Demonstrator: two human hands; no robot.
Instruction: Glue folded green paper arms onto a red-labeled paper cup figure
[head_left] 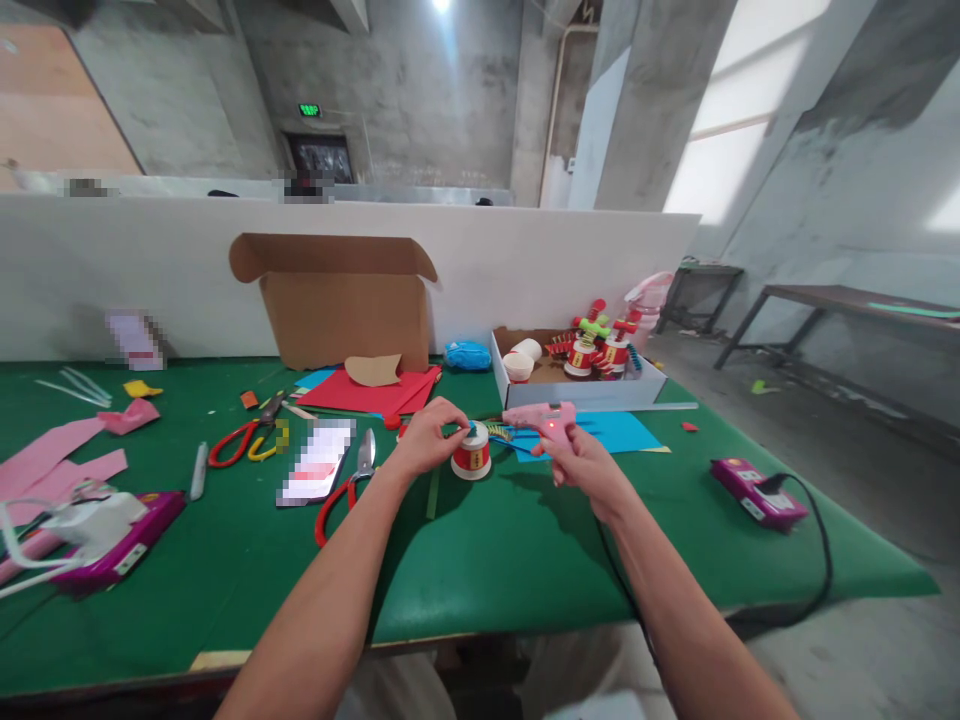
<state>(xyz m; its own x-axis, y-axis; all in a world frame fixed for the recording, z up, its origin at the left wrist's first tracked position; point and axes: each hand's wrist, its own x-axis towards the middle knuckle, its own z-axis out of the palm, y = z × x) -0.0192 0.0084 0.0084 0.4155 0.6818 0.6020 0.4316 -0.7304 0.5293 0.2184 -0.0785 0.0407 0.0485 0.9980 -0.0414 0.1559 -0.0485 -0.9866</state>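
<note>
One upside-down, tapered red-and-white paper cup [471, 462] stands mid-frame on the green-covered bench [525, 570]. The left hand [429, 438] seems to have its fingers closed on a small dark-teal piece [473, 431] at the cup's top; the right hand [590, 462] has its fingers wrapped around a pink plastic glue gun [540, 417], nozzle [510, 416] towards the cup. Best, probably: steady the piece, dab sparingly, keep fingertips off the likely hot nozzle.

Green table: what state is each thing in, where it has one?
Pink glue gun: held in right hand, red light lit
Red-labelled cup: upside down, by left hand
White box: open, holding cups
Lying phone: screen lit
Right power strip: black plug in
Left power strip: white charger in
Nearer scissors: opening unclear
</note>
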